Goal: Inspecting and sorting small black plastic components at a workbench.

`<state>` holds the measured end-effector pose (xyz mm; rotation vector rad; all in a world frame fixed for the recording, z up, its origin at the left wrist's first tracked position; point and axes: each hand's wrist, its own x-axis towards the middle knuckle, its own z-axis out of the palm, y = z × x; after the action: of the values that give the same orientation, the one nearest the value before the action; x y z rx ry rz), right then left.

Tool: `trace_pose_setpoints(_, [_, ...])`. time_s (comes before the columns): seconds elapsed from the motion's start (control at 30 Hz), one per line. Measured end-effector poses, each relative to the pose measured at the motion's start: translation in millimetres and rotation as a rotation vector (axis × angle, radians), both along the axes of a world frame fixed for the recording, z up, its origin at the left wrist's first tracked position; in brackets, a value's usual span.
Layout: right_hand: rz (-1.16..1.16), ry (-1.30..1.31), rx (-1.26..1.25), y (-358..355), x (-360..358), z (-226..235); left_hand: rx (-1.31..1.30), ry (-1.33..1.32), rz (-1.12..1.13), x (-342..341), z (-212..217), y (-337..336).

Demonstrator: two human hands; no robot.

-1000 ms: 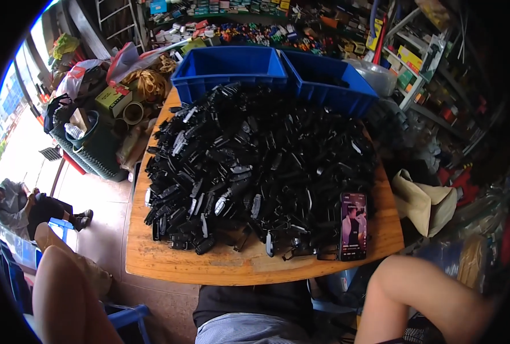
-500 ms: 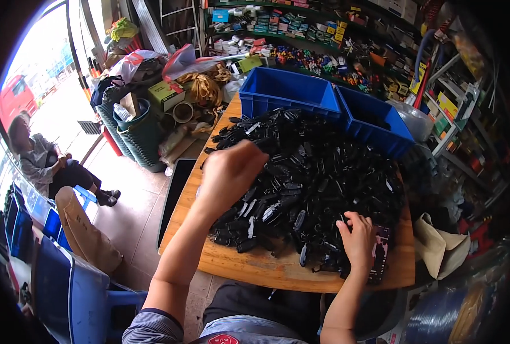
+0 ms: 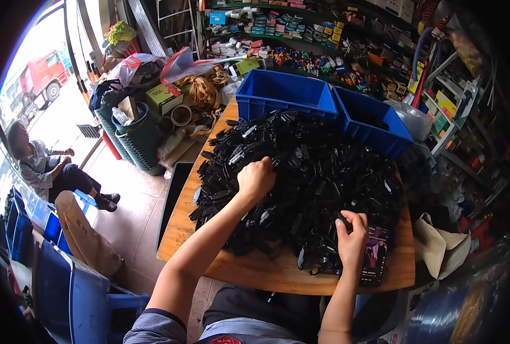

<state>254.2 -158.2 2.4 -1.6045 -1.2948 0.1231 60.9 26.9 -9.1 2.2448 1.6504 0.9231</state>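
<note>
Pale lettering stood on the red badge [image 3: 226,340] and fine print on the phone screen [image 3: 374,255], both too small to read.

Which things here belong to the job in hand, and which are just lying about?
Likely the job's: black piece in right hand; black pile by left hand; blue bins.

Likely just lying about: phone; green box; green baskets.

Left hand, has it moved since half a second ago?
Yes. Judged against the left blue bin, the left hand has shifted to the right.
</note>
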Motion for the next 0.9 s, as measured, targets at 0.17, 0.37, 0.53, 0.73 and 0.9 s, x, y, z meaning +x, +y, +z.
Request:
trace_pose_setpoints(0.17, [0.284, 0.415, 0.068, 4, -4, 14, 0.083, -0.088, -0.278, -7, 25, -22])
trace_pose_setpoints(0.37, [0.688, 0.624, 0.046, 31, -46, 51, 0.303, -0.415, -0.841, -20, 39, -72])
trace_pose_setpoints(0.53, [0.727, 0.725, -0.067, 38, -52, 28, 0.085, -0.465, -0.852, -37, 25, -80])
trace_pose_setpoints(0.73, [0.794, 0.96, -0.113, 39, -53, 23, -0.142, -0.722, -0.78, -35, 22, -86])
trace_pose_setpoints(0.9, [0.817, 1.044, -0.191, 38, -44, 18, -0.051, -0.51, -0.829, -41, 31, -82])
